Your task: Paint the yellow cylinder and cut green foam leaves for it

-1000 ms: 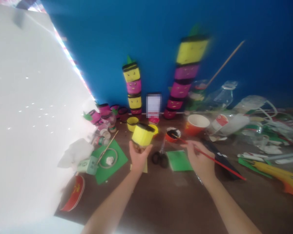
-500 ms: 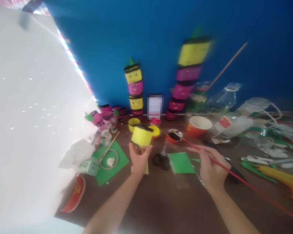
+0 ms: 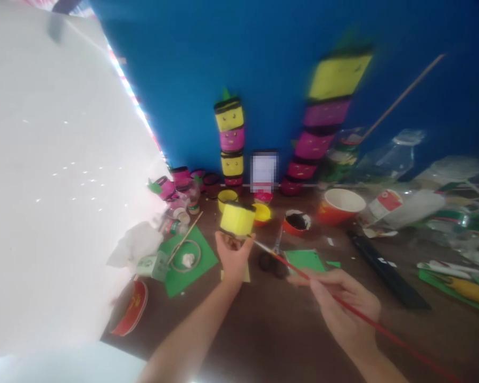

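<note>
My left hand (image 3: pixel 234 255) grips a yellow paper cup (image 3: pixel 238 219) with black bands along its edges, held tilted above the table. In my right hand (image 3: pixel 343 303) is a red-handled paintbrush (image 3: pixel 291 266). Its tip is at the lower right edge of the yellow cup, by my left fingertips; I cannot tell whether it touches the cup. A small red cup of black paint (image 3: pixel 297 222) stands just behind the brush. Scissors (image 3: pixel 272 264) lie beneath the brush, partly hidden, beside a green paper square (image 3: pixel 303 259).
Two stacks of yellow and magenta cups with drawn faces, the smaller stack (image 3: pixel 231 141) and the taller stack (image 3: pixel 317 127), stand against the blue wall. An orange paper cup (image 3: pixel 340 206), plastic bottles (image 3: pixel 399 154) and a black strip (image 3: pixel 387 271) occupy the right. Green paper (image 3: pixel 207 260) lies left.
My right hand has drawn the paintbrush away from the black paint cup, back and then leftward to the yellow cup. My left hand keeps its hold. The camera view has shifted slightly.
</note>
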`<state>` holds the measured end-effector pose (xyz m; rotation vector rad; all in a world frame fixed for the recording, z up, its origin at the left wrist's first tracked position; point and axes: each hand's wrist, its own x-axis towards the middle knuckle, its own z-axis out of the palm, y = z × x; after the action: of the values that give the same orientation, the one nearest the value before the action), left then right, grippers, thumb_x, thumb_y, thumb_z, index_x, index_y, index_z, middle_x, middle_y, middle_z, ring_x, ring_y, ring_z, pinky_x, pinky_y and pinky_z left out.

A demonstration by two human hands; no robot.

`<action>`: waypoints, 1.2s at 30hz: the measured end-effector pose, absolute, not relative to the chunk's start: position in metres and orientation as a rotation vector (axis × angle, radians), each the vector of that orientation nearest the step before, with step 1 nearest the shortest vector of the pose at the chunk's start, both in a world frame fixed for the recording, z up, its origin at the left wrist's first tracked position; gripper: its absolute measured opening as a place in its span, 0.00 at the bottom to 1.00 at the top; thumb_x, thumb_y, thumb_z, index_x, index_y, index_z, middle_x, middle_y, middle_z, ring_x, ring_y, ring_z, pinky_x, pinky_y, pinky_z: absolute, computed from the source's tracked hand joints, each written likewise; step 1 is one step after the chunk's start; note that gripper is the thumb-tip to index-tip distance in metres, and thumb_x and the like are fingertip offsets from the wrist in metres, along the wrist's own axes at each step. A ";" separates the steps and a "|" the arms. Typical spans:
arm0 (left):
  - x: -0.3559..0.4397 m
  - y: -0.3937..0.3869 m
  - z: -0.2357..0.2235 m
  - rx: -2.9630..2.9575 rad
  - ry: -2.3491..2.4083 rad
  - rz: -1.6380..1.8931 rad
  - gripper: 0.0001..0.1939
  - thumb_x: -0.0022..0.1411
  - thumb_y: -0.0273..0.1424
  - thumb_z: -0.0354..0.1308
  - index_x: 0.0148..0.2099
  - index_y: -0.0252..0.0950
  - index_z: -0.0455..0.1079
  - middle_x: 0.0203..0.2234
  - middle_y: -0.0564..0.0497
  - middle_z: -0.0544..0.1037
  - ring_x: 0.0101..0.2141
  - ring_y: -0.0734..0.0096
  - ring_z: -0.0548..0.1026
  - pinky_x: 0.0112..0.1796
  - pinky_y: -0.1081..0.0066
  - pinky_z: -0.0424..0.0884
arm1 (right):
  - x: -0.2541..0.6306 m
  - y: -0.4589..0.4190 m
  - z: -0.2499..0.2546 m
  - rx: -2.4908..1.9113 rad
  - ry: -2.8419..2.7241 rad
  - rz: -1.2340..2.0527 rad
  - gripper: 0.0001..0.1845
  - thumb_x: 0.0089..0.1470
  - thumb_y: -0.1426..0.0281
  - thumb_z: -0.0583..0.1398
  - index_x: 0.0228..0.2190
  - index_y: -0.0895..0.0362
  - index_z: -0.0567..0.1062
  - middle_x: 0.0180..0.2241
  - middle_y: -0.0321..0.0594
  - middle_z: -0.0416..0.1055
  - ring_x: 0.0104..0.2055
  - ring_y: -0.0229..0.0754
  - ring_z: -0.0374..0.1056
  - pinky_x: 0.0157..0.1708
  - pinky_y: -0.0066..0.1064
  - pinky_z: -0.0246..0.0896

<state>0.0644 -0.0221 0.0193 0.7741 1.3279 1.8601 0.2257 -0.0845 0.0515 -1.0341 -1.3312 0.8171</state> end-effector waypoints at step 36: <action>0.065 -0.023 0.015 0.832 1.349 1.829 0.24 0.42 0.34 0.69 0.36 0.38 0.57 0.24 0.57 0.69 0.31 0.75 0.74 0.33 0.76 0.69 | 0.211 -0.081 0.059 -1.215 -1.250 0.925 0.12 0.49 0.59 0.62 0.21 0.52 0.71 0.21 0.37 0.77 0.26 0.43 0.75 0.31 0.30 0.72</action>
<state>0.0649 -0.0229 0.0154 0.8323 1.3490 1.8295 0.2114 -0.0808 0.0594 -1.2154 -1.2499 0.9253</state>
